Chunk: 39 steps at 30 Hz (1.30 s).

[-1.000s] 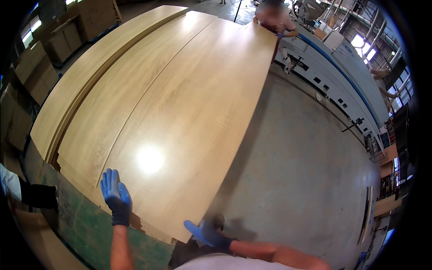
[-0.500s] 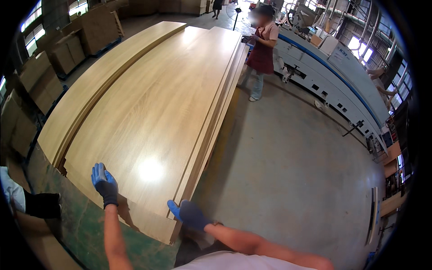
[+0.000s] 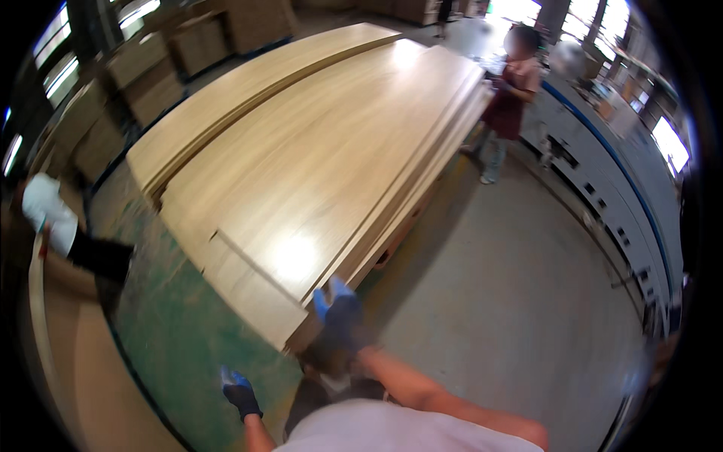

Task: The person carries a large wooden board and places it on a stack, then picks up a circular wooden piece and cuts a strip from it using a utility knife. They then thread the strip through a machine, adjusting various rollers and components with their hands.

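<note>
Top wooden panel [image 3: 331, 173], a long light-oak sheet, lies skewed on a stack of similar panels [image 3: 248, 290] and runs from just ahead of us toward the far end of the hall. Our right hand [image 3: 340, 310], in a blue glove, sits against the panel's near right corner; the fingers appear to curl at the edge, though blur keeps us from telling whether they truly clamp it. Our left hand [image 3: 239, 390], also blue-gloved, hangs free below and to the left of the stack, well apart from the wood, its fingers loosely spread and holding nothing. The two hands are thus separated, the right at the panel, the left over the floor.

At the panel's far end a second person [image 3: 506, 98] in a dark red top stands just beside the far right corner. A second, paler stack of boards [image 3: 248, 98] lies to the left of ours, parallel to it. Beneath the stacks we see a green-painted floor strip [image 3: 177, 331]; to the right the floor is bare grey concrete [image 3: 520, 301]. A long machine with a blue stripe [image 3: 617, 181] lines the right wall. Stacked crates or board piles [image 3: 143, 83] fill the upper left, and another person's dark sleeve and white glove [image 3: 68, 233] enter from the left rim.
</note>
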Each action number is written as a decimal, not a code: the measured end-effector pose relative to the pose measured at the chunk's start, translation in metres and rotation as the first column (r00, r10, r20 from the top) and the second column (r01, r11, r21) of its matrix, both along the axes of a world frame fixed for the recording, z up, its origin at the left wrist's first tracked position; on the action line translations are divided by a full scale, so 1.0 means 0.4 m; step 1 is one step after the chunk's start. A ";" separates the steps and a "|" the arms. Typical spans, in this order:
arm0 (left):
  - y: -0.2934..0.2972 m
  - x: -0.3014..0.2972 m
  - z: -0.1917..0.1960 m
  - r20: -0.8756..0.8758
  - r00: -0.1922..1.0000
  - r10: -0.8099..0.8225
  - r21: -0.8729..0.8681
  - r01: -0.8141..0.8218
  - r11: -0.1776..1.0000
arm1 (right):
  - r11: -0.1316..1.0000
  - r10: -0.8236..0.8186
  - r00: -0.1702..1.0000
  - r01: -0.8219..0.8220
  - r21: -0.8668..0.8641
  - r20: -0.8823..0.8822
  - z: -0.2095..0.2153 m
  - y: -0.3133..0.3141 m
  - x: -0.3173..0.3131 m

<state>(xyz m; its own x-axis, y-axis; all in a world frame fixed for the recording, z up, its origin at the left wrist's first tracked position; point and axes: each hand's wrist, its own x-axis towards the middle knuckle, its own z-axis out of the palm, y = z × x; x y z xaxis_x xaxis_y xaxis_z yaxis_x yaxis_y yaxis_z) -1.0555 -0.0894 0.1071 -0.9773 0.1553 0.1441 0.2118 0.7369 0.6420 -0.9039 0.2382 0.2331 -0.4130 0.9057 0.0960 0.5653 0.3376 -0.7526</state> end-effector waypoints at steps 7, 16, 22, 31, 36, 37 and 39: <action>-0.294 0.108 -0.048 0.651 0.697 0.300 0.199 -0.539 0.819 | 0.889 0.049 0.997 -0.019 0.458 -0.055 0.027 -0.071 -0.090; -0.442 -0.281 -0.289 0.723 0.630 0.285 0.060 -0.467 0.882 | 0.787 -0.047 0.985 -0.065 0.614 0.164 -0.039 -0.092 -0.386; -0.552 -0.559 -0.260 0.788 0.571 0.229 0.127 -0.514 0.848 | 0.970 0.075 0.991 -0.047 0.240 -0.110 0.071 -0.189 -0.714; -0.732 -1.137 -0.435 0.736 0.636 0.232 -0.208 -0.113 0.971 | 0.588 0.731 0.565 -0.806 -0.068 -0.383 0.481 -0.339 -1.526; -0.691 -1.333 -0.504 0.970 0.162 0.183 0.004 -0.760 0.650 | 0.220 0.957 0.196 -0.971 0.093 -0.214 0.589 -0.263 -1.995; -0.656 -1.406 -0.495 0.976 0.136 0.173 -0.010 -0.758 0.652 | 0.182 0.970 0.155 -0.973 0.139 -0.185 0.614 -0.270 -2.087; -0.652 -1.531 -0.456 0.968 0.134 0.212 -0.034 -0.766 0.642 | 0.069 0.986 0.027 -0.965 0.252 -0.166 0.652 -0.288 -2.269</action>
<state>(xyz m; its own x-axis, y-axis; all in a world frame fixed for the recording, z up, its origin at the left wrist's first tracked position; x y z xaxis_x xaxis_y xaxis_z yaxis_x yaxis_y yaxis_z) -1.6680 -0.3501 -0.0751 -0.3406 -0.2134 -0.9157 -0.9397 0.0450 0.3390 -1.8113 0.1231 0.4940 -0.8605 -0.3300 0.3881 -0.5060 0.4654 -0.7262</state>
